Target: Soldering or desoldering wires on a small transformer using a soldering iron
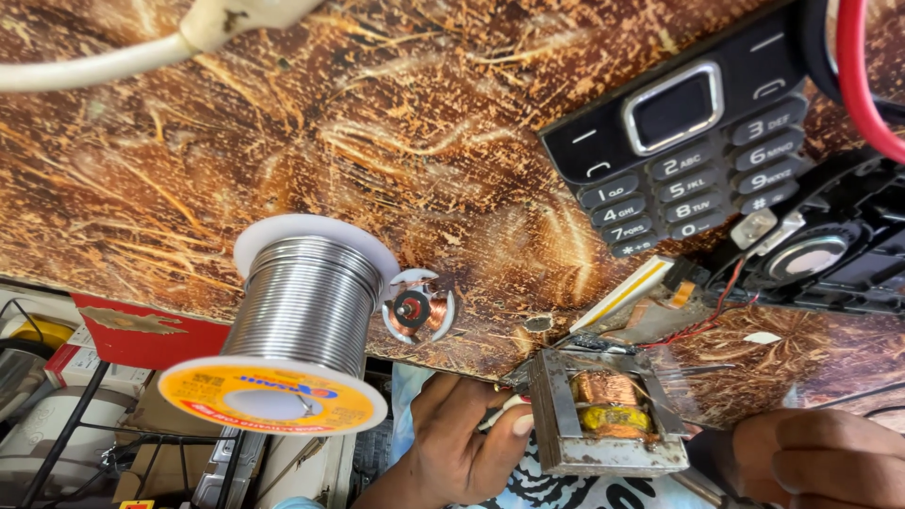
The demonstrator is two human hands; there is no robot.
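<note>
L hand [462,443]: grips small tool w/ white handle [497,412] against square metal-framed copper-wound transformer [608,410].
R hand [818,457]: closed fist (contents hidden).
Bench [396,123]: large spool of silver solder wire [300,325].

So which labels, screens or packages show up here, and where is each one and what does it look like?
Round yellow-orange label with blue and red print: on the near flange of the solder wire spool, lower left.
Small dark rectangular screen in a silver frame: on the black keypad phone front, upper right, unlit.
Red and white box: below the worktop edge, far left, partly hidden.
Small white oval sticker: on the worktop, right.
</note>
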